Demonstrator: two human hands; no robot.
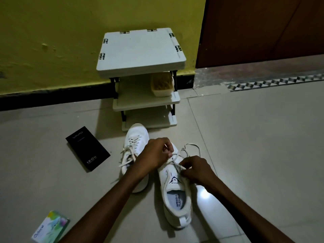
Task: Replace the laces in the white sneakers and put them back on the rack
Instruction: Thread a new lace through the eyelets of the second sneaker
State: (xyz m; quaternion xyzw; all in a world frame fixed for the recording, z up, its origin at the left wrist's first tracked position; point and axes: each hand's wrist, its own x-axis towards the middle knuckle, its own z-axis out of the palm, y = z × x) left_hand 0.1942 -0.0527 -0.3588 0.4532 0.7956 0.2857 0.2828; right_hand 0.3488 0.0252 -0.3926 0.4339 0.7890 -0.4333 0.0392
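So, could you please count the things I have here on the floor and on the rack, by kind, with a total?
White sneakers: 2
Rack: 1
Container on its middle shelf: 1
Boxes: 2, one black, one pale green
Total: 6

1. Two white sneakers: the left sneaker [135, 135] and the right sneaker [177, 204].
2. Two laces, as far as the dim view shows: the left lace [131, 139] threaded in one shoe, the right lace [176, 159] in the other.
3. One rack [140, 50], three tiers high.
4. One tub [162, 86] on the rack.
5. Two boxes: a black box [87, 149] and a pale printed box [50, 227].
6. Two hands: the left hand [154, 153] and the right hand [196, 170].
7. One brown door [263, 32].
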